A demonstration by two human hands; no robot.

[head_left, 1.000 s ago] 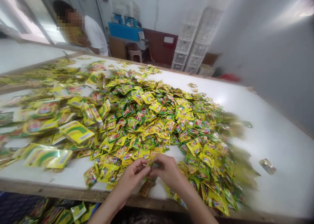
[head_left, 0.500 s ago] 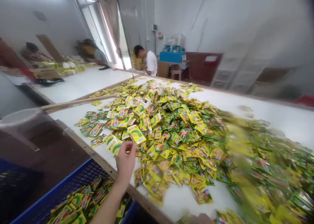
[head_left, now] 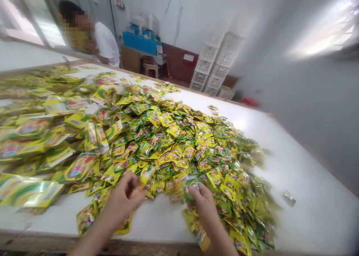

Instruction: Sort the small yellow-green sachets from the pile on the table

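A big heap of small yellow and green sachets [head_left: 174, 136] covers the white table [head_left: 303, 166]. My left hand [head_left: 122, 200] is at the near edge of the heap, fingers curled round a sachet [head_left: 146, 175]. My right hand [head_left: 203, 201] is close beside it, fingers pinched on another sachet [head_left: 191, 184] at the heap's front. Both forearms come in from the bottom edge. Larger yellow packets [head_left: 42, 147] lie on the left part of the heap.
Another person in a white top [head_left: 105, 43] is at the table's far left end. Behind stand a blue box on a desk [head_left: 138, 41], a stool [head_left: 150, 67] and stacked white crates [head_left: 215, 61]. One stray sachet [head_left: 288, 198] lies on the right of the table. The wooden table edge [head_left: 140, 244] runs along the front.
The view swung left over a blue crate of sachets and back. My left hand, stretched towards the left packets half a second ago, is back beside my right hand at the heap's front.
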